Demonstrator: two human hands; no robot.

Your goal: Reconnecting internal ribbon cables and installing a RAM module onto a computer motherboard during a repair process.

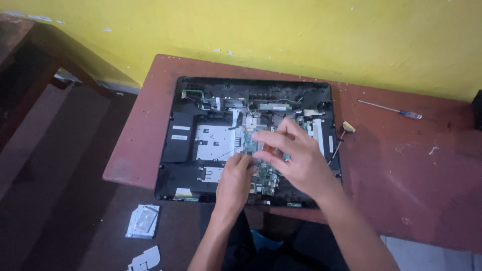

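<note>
Nearest you, off the desk's front edge, grey metal plates [143, 221] lie on the dark floor, apparently set aside out of the work area.

Your left hand [235, 181] rests on the green circuit board [261, 173] inside the opened black flat computer chassis [175, 145], fingers curled and pressing down near the board's left side; it steadies the board, though you cannot tell whether it pinches anything.

Your right hand [291, 153] hovers just above the same board, fingers spread and slack, grasping nothing that shows. The board lies directly beneath both hands, in the chassis's front centre.

The chassis lies flat, spanning the reddish-brown wooden desk [401, 175] at its left front corner and overhanging the front edge.

Further right, near the back edge, a slim screwdriver with a blue handle [396, 110] lies well apart from both hands.
</note>
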